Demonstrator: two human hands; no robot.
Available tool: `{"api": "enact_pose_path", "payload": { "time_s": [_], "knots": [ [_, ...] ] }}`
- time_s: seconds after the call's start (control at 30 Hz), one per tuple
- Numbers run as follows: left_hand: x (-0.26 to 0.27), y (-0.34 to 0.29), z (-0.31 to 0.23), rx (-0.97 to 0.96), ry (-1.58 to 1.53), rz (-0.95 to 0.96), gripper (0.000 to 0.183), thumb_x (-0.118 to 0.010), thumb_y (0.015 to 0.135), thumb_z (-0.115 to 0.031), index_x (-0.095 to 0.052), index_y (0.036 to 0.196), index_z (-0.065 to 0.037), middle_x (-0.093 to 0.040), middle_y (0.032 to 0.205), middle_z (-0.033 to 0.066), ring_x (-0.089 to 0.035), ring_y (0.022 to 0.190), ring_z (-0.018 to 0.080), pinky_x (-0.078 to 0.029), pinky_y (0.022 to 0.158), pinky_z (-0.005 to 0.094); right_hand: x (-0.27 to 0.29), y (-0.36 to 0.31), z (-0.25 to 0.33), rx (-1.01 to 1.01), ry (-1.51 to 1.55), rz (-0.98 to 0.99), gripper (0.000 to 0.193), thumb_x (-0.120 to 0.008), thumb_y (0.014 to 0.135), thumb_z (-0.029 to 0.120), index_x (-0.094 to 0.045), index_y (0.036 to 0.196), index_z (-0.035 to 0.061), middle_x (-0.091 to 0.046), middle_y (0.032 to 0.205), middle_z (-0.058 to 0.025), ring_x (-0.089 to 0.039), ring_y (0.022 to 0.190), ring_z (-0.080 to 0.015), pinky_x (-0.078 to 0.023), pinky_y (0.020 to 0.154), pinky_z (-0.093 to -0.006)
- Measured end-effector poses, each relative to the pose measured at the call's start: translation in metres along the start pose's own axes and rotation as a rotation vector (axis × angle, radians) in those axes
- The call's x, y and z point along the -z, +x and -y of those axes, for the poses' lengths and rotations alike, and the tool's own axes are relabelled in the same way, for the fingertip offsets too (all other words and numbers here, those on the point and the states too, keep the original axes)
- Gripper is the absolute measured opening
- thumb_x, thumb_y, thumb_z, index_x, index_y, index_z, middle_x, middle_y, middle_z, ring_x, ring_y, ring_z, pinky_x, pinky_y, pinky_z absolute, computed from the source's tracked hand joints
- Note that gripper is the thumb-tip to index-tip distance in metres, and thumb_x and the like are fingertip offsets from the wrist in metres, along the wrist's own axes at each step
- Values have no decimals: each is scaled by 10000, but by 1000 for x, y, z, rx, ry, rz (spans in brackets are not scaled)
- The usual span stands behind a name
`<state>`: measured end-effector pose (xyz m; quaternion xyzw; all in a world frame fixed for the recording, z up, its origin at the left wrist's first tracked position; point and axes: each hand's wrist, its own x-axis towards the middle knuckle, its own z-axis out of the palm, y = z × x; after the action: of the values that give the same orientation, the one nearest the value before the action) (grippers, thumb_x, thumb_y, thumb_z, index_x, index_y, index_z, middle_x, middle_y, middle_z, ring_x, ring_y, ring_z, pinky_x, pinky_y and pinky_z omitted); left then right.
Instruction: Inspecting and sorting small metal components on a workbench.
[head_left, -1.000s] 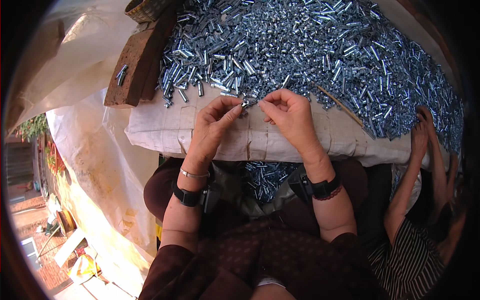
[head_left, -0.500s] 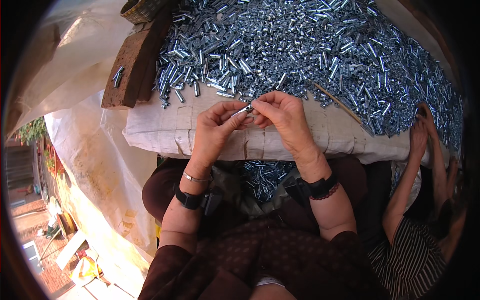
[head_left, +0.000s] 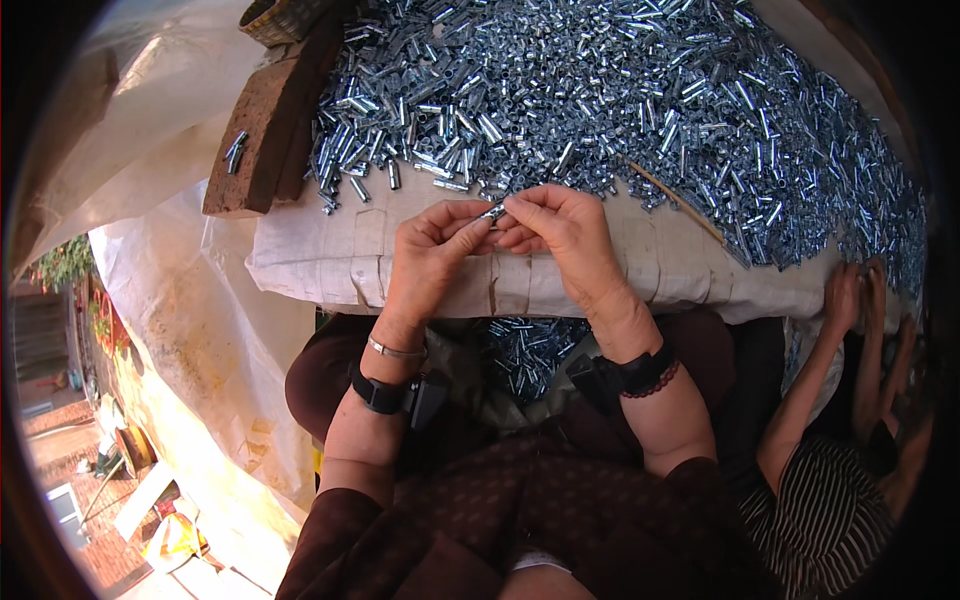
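Note:
Both of my hands meet over the near edge of a cloth-covered work surface. Between thumb and fingers my left hand pinches a small shiny metal sleeve. The fingertips of my right hand are closed at the sleeve's other end; whether they hold a separate small part is hidden. Just beyond my hands spreads a large heap of loose silvery metal sleeves and short rings. A thin wooden stick lies along the heap's near edge, to the right of my right hand.
At the left stands a brick block with a few sleeves on it, and a woven basket behind. More metal pieces lie below the table edge, between my knees. A co-worker's hands are at the right edge.
My hands stay nearly in place; the sleeve has turned slightly and shows less between my fingers. The co-worker's hands at the right have drawn back from the heap toward the table edge.

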<state>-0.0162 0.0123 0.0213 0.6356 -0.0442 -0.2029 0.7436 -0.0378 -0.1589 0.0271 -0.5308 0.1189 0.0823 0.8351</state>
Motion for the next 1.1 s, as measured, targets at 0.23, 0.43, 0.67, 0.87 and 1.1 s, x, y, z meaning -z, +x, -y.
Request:
{"api": "enact_pose_path", "payload": {
  "time_s": [0.23, 0.43, 0.67, 0.87, 1.1],
  "knots": [
    [0, 0, 4, 6, -18, 9, 224, -594, 894, -33, -583, 1091, 74, -676, 954, 137, -660, 840, 152, -543, 768, 246, 2, -2, -5, -14, -13, -9, 179, -618, 886, 138, -634, 920, -37, -670, 784, -90, -645, 652, -124, -516, 596, -215],
    [-5, -3, -3, 8, -8, 16, 219, -590, 894, -26, -583, 1088, 74, -677, 950, 136, -659, 853, 154, -541, 779, 249, -2, -7, -2, 102, -125, -26, 137, -627, 874, 95, -631, 880, -43, -656, 744, -76, -632, 609, -112, -504, 533, -202],
    [7, -11, -21, 103, 168, 331, 163, -645, 868, -70, -657, 998, 27, -681, 900, 54, -638, 844, 103, -496, 750, 217, 23, 3, 19, 103, -409, -85, 187, -672, 836, 156, -650, 870, -26, -660, 715, -68, -620, 591, -101, -479, 535, -215],
    [20, 18, -5, -535, 1026, -307, 188, -637, 799, -32, -671, 979, -74, -669, 934, 37, -627, 845, 210, -491, 715, 306, 10, 10, -12, 568, -1188, -266, 100, -644, 821, 135, -652, 833, 36, -647, 773, -78, -644, 667, -223, -496, 604, -331],
    [21, 31, 4, -496, 1239, -333, 158, -696, 739, -126, -666, 893, -125, -604, 874, 29, -593, 857, 234, -477, 666, 353, 6, 17, -20, 485, -1335, -320, 91, -651, 805, 163, -626, 781, 79, -631, 777, -58, -631, 677, -266, -496, 614, -380]
  ]
}}
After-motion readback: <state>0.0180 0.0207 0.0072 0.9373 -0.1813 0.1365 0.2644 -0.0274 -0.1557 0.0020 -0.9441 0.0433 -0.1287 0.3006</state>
